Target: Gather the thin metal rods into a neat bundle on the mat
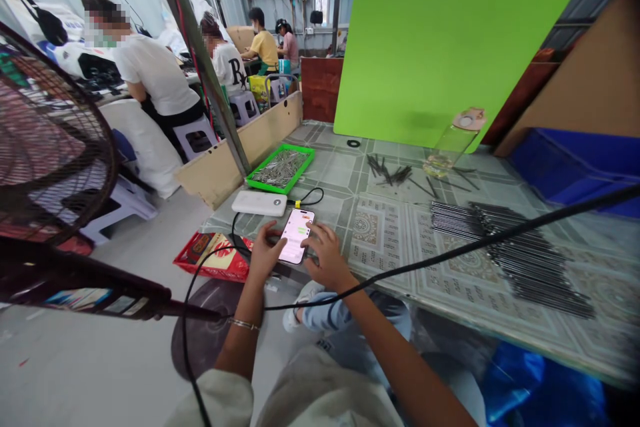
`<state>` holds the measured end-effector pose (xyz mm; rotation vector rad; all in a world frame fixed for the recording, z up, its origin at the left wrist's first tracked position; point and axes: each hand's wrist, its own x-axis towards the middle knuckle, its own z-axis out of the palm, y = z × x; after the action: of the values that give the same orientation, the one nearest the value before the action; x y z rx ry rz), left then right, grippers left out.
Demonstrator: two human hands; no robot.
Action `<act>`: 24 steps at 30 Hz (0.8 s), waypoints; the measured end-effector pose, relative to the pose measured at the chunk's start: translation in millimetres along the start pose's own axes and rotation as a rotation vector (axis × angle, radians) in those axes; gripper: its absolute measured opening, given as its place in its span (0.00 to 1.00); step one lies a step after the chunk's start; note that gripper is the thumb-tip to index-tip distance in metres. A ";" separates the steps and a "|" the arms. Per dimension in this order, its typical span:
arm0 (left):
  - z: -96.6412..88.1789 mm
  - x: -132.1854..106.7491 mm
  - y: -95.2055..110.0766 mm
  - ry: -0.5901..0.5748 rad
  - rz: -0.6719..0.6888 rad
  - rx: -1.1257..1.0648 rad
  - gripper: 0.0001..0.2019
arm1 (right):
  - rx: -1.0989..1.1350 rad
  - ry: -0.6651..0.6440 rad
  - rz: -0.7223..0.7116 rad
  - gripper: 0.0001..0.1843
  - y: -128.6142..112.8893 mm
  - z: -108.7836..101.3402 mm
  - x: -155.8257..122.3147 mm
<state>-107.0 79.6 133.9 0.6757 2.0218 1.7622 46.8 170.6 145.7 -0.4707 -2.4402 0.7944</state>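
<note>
Holding one flat, glossy, rectangular phone (pixel 297 238) with a lit screen between narrowly curled left hand (pixel 269 247) and right hand (pixel 326 250), at the near edge of the grey-green patterned bench (pixel 330 170). Facing one rounded white plastic power bank (pixel 257 203) just beyond and, behind it, one bright green plastic tray (pixel 267 187) heaped with countless thin silvery metal pieces (pixel 283 167).

The phone's screen (pixel 299 235) is pinkish white, the tray (pixel 267 187) green, the tablecloth (pixel 333 167) grey-green with beige patterned squares.

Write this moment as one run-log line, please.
left hand: touching lit rectangular smartphone | right hand: touching smartphone | nearby: white oblong device, green plastic tray
</note>
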 end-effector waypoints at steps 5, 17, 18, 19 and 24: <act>0.4 3.6 -5.2 0.033 -0.025 -0.144 0.24 | -0.016 -0.013 -0.006 0.18 0.4 0.6 -0.1; 2.9 3.3 -5.3 0.080 0.007 0.004 0.25 | 0.034 -0.032 -0.088 0.18 1.2 -4.8 -2.2; 2.9 3.5 -6.1 0.077 0.000 -0.021 0.24 | 0.030 -0.041 -0.098 0.18 1.4 -5.2 -2.4; 2.9 3.7 -6.9 0.073 -0.002 -0.045 0.23 | 0.024 -0.050 -0.107 0.18 1.4 -5.4 -2.5; 2.0 3.4 -10.0 0.055 0.005 -0.066 0.23 | 0.000 -0.066 -0.128 0.16 0.4 -5.9 -2.6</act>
<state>-109.8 82.2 123.8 0.6192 1.9891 1.8614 52.3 172.3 148.6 -0.2891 -2.5029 0.7667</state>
